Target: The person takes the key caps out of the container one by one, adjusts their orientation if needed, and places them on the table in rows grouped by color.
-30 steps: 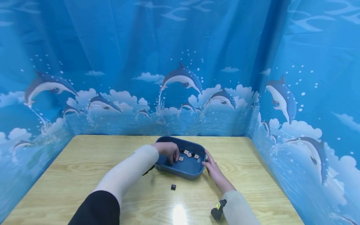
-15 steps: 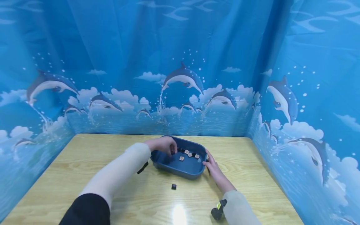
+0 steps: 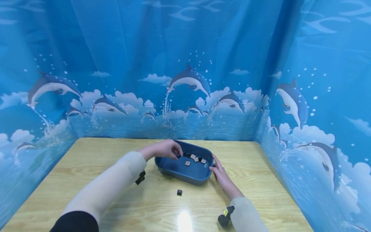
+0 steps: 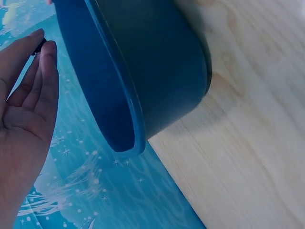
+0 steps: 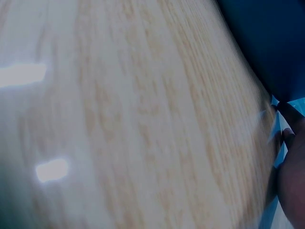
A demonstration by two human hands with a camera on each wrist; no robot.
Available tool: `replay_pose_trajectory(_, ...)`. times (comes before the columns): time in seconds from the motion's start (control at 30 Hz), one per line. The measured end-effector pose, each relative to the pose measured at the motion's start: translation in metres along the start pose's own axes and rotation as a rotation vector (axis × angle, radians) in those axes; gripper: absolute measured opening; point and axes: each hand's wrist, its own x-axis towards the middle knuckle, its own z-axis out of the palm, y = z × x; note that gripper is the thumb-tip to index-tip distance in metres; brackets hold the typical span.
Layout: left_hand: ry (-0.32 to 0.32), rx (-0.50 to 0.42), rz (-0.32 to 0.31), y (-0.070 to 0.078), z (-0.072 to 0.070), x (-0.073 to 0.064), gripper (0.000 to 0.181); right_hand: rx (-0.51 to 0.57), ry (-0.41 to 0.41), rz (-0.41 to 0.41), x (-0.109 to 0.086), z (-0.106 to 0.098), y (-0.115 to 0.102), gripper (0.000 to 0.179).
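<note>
My left hand [image 3: 166,149] is raised over the left end of a dark blue plastic bin [image 3: 182,177]. Its thumb and fingertips pinch a small black block [image 4: 40,46], mostly covered by the fingers. At the bin's right end, my right hand [image 3: 221,175] holds the rim, with the thumb at the edge and the fingers along the outside. Inside the bin lie several small square blocks, some with tan patterned faces, such as one tan-faced block [image 3: 187,163], and others black. Another black block [image 3: 179,192] lies on the table in front of the bin.
The bin stands near the back of a light wood-grain table [image 3: 116,199]. A blue curtain [image 3: 130,80] printed with dolphins hangs behind the table and along its sides. Glare shows on the front of the tabletop.
My left hand has lifted from the bin's floor and drawn back to the left, the black block in its fingers. The bin's left end has shifted slightly left; my right hand stays at the rim.
</note>
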Motion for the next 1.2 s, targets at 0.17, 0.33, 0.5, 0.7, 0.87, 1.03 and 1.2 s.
replay_pose_trajectory(0.17, 0.048, -0.069, 0.024, 0.003, 0.005, -0.013, 0.018, -0.004, 0.007, 0.017, 0.001, 0.000, 0.001, 0.067)
replay_pose_trajectory(0.33, 0.134, -0.189, -0.002, 0.004, 0.015, -0.023, 0.018, 0.009, -0.002, 0.023, 0.001, 0.001, 0.000, 0.067)
replay_pose_trajectory(0.5, 0.242, -0.257, -0.049, 0.008, 0.026, -0.034, 0.020, 0.015, 0.001, 0.009, 0.001, 0.001, 0.000, 0.067)
replay_pose_trajectory(0.7, 0.314, -0.327, -0.080, 0.011, 0.039, -0.049, 0.021, 0.007, 0.003, 0.007, 0.002, 0.001, 0.001, 0.067)
replay_pose_trajectory(0.87, 0.357, -0.358, -0.108, 0.012, 0.049, -0.061, 0.021, 0.001, -0.005, 0.007, 0.003, 0.001, 0.001, 0.067)
replay_pose_trajectory(1.03, 0.373, -0.358, -0.122, 0.009, 0.060, -0.070, 0.023, -0.002, -0.002, 0.008, 0.002, 0.001, 0.001, 0.067)
replay_pose_trajectory(1.2, 0.345, -0.355, -0.088, 0.004, 0.074, -0.074, 0.021, -0.016, 0.000, -0.003, 0.001, 0.000, 0.001, 0.066)
